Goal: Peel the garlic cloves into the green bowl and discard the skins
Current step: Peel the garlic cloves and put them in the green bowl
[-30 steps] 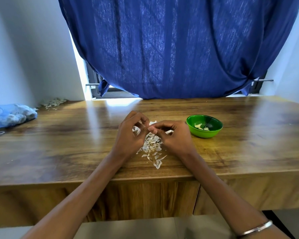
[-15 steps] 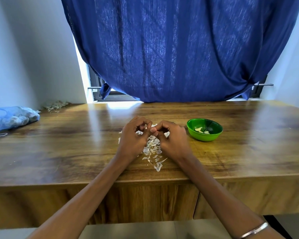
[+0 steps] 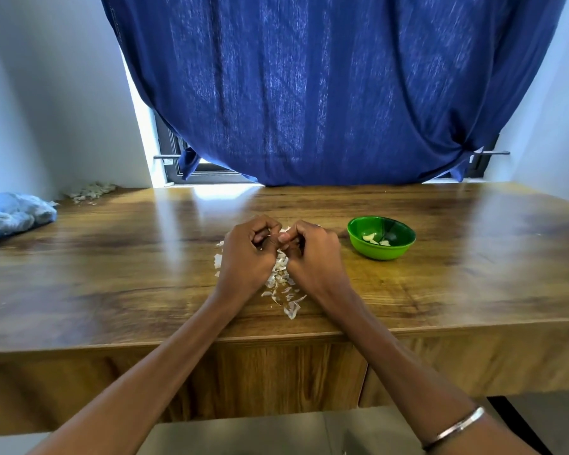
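Home room: curtained window, wooden table.

left hand and right hand pinched together over garlic skins, green bowl right

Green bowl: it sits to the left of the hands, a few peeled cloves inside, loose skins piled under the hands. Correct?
Not quite. The head view shows the green bowl to the right of the right hand, not left of the hands. The peeled cloves inside and the skins under the hands are as stated.
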